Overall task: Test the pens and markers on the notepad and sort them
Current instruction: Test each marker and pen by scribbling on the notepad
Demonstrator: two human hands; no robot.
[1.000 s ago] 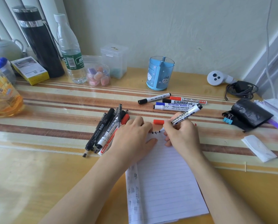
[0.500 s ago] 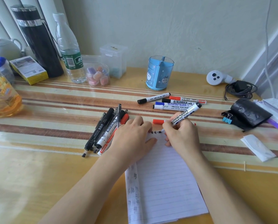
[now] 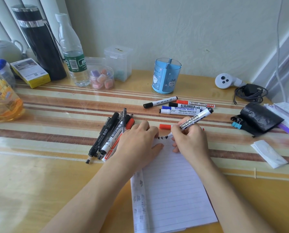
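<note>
My right hand (image 3: 190,140) grips a white whiteboard marker (image 3: 195,120) with its tip down on the top edge of the lined notepad (image 3: 172,187), where small black marks show. My left hand (image 3: 138,142) lies flat on the notepad's upper left corner, fingers straight. A pile of black and red pens and markers (image 3: 110,135) lies just left of that hand. Several more markers (image 3: 179,105) lie in a group beyond my right hand. A red marker (image 3: 164,126) lies crosswise behind the notepad, partly hidden by my right hand.
A blue divided pen holder (image 3: 166,76) stands at the back. Bottles, a black flask (image 3: 39,42), a yellow box and plastic jars crowd the back left. A black pouch (image 3: 258,118) with a blue clip, a cable, a white controller and folded paper (image 3: 269,153) lie on the right.
The marker tip has shifted slightly right along the notepad's top edge, adding black marks. My left hand stays put.
</note>
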